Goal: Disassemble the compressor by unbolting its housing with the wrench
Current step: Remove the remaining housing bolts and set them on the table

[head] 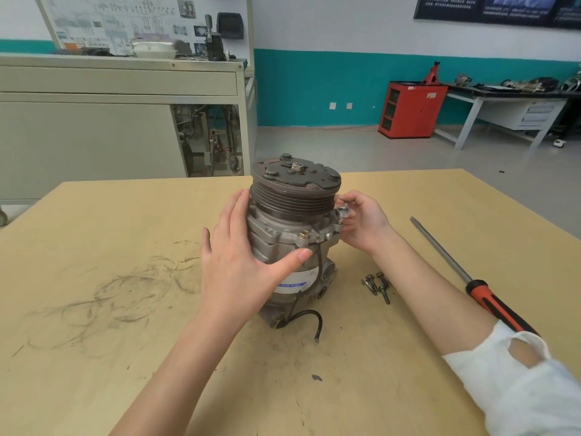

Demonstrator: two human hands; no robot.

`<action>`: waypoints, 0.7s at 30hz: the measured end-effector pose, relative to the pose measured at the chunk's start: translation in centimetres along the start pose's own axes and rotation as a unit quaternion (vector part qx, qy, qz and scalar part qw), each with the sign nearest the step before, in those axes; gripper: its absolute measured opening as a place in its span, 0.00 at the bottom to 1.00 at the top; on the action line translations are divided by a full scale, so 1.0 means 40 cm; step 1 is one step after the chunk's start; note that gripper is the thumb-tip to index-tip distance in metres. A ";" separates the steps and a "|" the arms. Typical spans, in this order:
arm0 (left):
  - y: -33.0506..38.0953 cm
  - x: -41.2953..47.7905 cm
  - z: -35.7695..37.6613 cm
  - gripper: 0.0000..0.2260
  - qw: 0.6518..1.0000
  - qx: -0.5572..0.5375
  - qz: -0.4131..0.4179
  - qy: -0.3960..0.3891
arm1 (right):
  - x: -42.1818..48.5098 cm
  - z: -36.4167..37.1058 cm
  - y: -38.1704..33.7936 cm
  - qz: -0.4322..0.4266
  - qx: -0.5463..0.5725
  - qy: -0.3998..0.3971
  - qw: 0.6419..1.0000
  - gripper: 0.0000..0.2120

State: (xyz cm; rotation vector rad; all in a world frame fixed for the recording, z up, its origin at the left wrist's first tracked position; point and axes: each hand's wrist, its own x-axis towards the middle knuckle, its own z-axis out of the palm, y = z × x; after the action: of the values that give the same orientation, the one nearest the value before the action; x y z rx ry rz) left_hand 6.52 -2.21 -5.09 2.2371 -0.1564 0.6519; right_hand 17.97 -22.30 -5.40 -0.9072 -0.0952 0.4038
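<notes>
**gearhead:** where's the compressor [292, 234] sitting?

**wrenchmonkey:** pretty much dead centre of the tan table [94, 357]. it's stood on end with the grooved pulley up, and a black wire [314, 313] curls out near its base at 6 o'clock.

**gearhead:** and the hands?

**wrenchmonkey:** left hand [242, 262] is flat against the body at 9 o'clock, fingers straight, thumb laid across the front. right hand [361, 221] is at 3 o'clock, thumb and fingertips pinched together on a silver bolt [342, 212] at the mounting ear just under the pulley (can't tell how far in it's threaded).

**gearhead:** what else is on the table?

**wrenchmonkey:** a few loose bolts [375, 284] lie huddled near the base at 4 o'clock. a long screwdriver [485, 298] with a red and black handle is further out at 3, well apart from the compressor. dark scuff marks [125, 297] are smeared round 8 o'clock.
</notes>
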 end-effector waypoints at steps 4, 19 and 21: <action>0.001 -0.002 0.000 0.51 1.000 0.001 -0.001 0.000 | -0.029 -0.004 -0.037 -0.032 0.041 -0.005 0.999 0.10; -0.002 -0.001 0.000 0.51 1.000 0.009 0.005 -0.004 | -0.413 0.137 -0.125 -0.373 -0.470 0.098 0.794 0.08; -0.003 0.000 0.000 0.51 1.000 0.007 0.005 -0.003 | -0.422 0.177 -0.096 -0.412 -0.620 0.104 0.659 0.09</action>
State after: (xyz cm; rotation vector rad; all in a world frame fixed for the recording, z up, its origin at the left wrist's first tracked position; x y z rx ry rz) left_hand 6.55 -2.12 -5.17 2.2526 -0.1668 0.6527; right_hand 1.81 -25.55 3.47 -2.1133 -0.6057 -0.7808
